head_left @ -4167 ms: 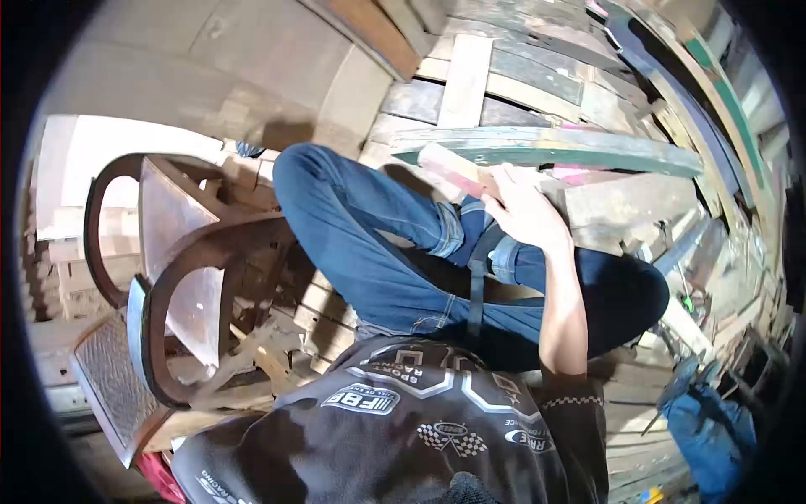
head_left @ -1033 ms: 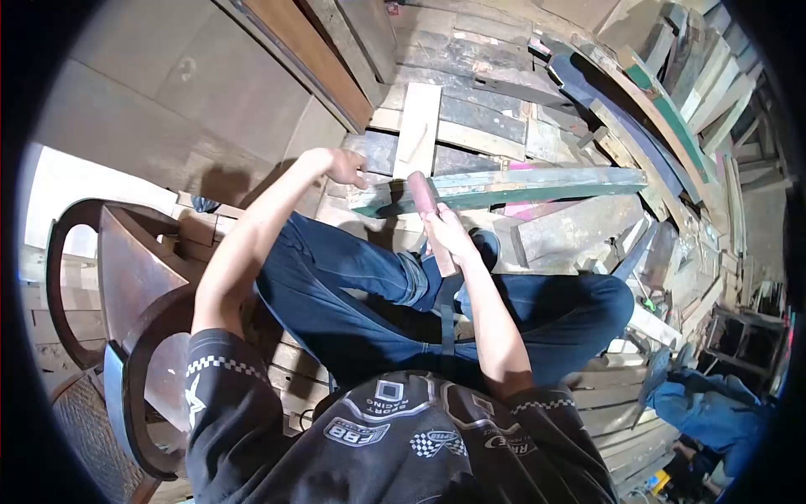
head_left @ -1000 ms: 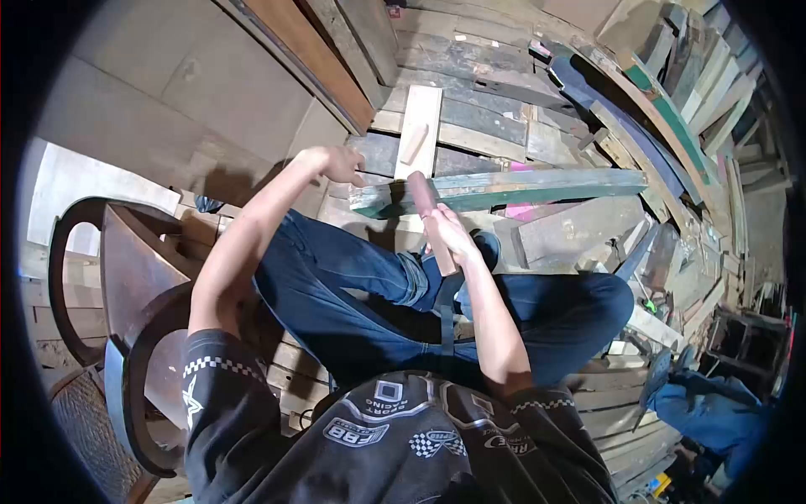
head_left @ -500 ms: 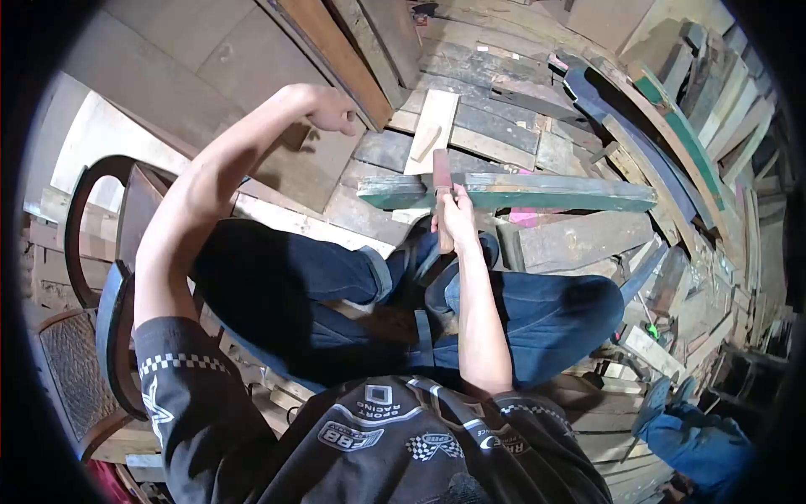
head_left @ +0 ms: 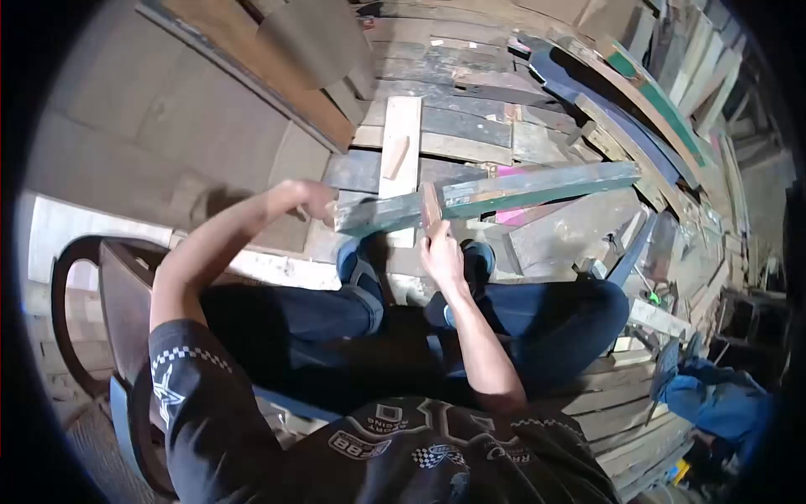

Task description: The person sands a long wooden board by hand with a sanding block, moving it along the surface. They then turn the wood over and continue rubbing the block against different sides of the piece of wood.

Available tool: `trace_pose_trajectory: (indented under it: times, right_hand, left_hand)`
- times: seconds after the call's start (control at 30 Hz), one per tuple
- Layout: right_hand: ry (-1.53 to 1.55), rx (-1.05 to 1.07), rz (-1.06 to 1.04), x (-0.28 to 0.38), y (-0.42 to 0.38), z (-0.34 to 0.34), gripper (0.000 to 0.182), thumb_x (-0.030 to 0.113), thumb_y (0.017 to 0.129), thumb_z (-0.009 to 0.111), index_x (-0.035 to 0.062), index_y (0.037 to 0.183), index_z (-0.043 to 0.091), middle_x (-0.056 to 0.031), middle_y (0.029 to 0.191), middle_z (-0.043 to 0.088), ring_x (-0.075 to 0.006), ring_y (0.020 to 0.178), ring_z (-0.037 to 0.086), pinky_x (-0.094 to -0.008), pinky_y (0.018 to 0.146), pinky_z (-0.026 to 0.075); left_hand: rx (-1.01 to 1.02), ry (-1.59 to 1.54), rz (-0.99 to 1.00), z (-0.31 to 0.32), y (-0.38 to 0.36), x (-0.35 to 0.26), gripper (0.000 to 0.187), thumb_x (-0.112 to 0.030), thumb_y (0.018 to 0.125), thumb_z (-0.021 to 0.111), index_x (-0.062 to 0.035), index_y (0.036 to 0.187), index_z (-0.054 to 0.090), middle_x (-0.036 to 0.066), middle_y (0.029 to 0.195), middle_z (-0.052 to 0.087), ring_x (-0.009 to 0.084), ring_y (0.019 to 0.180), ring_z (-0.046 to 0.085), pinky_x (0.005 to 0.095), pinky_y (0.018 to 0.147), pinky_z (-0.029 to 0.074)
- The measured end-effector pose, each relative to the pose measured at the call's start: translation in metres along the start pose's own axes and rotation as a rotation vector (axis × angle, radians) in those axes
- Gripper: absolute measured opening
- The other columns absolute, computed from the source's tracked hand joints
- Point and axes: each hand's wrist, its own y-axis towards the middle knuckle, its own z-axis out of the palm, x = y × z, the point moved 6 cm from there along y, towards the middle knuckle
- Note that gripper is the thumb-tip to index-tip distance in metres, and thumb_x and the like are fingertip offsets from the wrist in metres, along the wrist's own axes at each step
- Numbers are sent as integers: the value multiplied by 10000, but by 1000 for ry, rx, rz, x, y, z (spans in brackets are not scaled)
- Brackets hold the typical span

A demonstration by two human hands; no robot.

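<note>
Head cam: left hand (head_left: 312, 202) grips the end of the green-painted plank (head_left: 487, 190), right hand (head_left: 440, 256) clenches a small reddish wood block (head_left: 431, 207) against it. Plank looks stiff, long and probably heavy and splintery, so holding near its end and the middle seems safest

Left hand (head_left: 317, 202): half a second ago I saw it raised clear of the wood, up by the leaning boards; now it is down at the near end of the plank (head_left: 487, 195), touching it.
Right hand (head_left: 441, 256): 4.2 s ago it lay flat on the wood pile; now it grips the reddish block (head_left: 431, 207) upright against the plank's near edge.
Plank: level half a second ago; now its far end sits higher, so it runs tilted.
Legs: left foot (head_left: 357, 262) has drawn in below the plank's near end.
Chair (head_left: 109, 311): shifted toward the lower left as my view turned.
</note>
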Motion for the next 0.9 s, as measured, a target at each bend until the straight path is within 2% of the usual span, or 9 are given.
trace_pose_trajectory:
  times: [0.07, 0.17, 0.23, 0.33, 0.43, 0.5, 0.6, 0.77, 0.9]
  right_hand:
    - [-103, 33, 65, 7, 8, 6, 422, 232, 916, 572, -51, 1160, 375, -350, 846, 648, -521, 780, 659, -574, 670, 547]
    - [-186, 104, 129, 15, 18, 30, 392, 222, 929, 554, -34, 1175, 387, -342, 909, 653, -501, 802, 670, -569, 681, 552]
    - [-244, 157, 59, 26, 15, 50, 420, 250, 937, 562, -12, 1218, 392, -320, 945, 647, -477, 786, 679, -564, 694, 559]
    - [-324, 339, 35, 23, 14, 37, 484, 287, 958, 540, -22, 1282, 355, -345, 986, 651, -477, 738, 683, -570, 696, 560]
    - [-282, 153, 159, 1, 27, 8, 473, 267, 962, 531, -32, 1270, 332, -330, 903, 648, -480, 721, 675, -564, 686, 558]
    - [-267, 143, 92, 12, 18, 18, 477, 251, 960, 532, -32, 1281, 322, -338, 939, 637, -485, 824, 676, -553, 740, 558]
    - [-258, 350, -36, 22, 11, 39, 436, 251, 946, 545, -28, 1227, 363, -348, 912, 650, -498, 798, 675, -573, 739, 558]
    - [-138, 166, 52, -1, 22, -18, 361, 222, 939, 551, -3, 1170, 389, -290, 725, 655, -500, 712, 656, -580, 672, 541]
    - [-76, 54, -141, -8, 18, -79, 323, 191, 925, 579, -15, 1147, 467, -320, 807, 647, -499, 793, 650, -572, 715, 525]
  left_hand:
    - [-43, 206, -11, 7, 11, -15, 1075, -625, 736, 752, 20, 1483, 328, 265, 1405, 476, 381, 1310, 484, 442, 1088, 408]
    - [-124, 267, -26, 20, 31, -20, 1132, -662, 727, 743, -2, 1514, 269, 272, 1411, 464, 442, 1328, 443, 505, 1093, 387]
    - [-224, 330, 9, 28, 37, -23, 1072, -650, 745, 727, -16, 1498, 302, 261, 1383, 491, 476, 1300, 446, 527, 1119, 339]
    - [-220, 251, 57, 38, 42, -29, 954, -564, 781, 727, 16, 1448, 369, 225, 1350, 530, 418, 1280, 492, 519, 1105, 354]
    - [-238, 104, 13, 48, 48, -28, 896, -530, 816, 706, 41, 1429, 386, 211, 1370, 534, 372, 1284, 519, 514, 1131, 328]
    - [-214, 90, 16, 46, 47, -29, 880, -490, 826, 704, 70, 1422, 380, 232, 1363, 532, 341, 1250, 560, 476, 1115, 376]
    - [-208, 74, 64, 36, 47, -32, 892, -453, 781, 754, 87, 1393, 394, 263, 1327, 539, 385, 1180, 597, 474, 1045, 454]
    - [-242, -5, 177, 36, 52, -23, 776, -344, 745, 794, 102, 1281, 453, 294, 1234, 584, 420, 1117, 611, 461, 975, 504]
    - [-166, -57, 233, 27, 65, -8, 708, -369, 736, 811, 76, 1200, 516, 279, 1143, 640, 406, 1098, 623, 443, 946, 508]
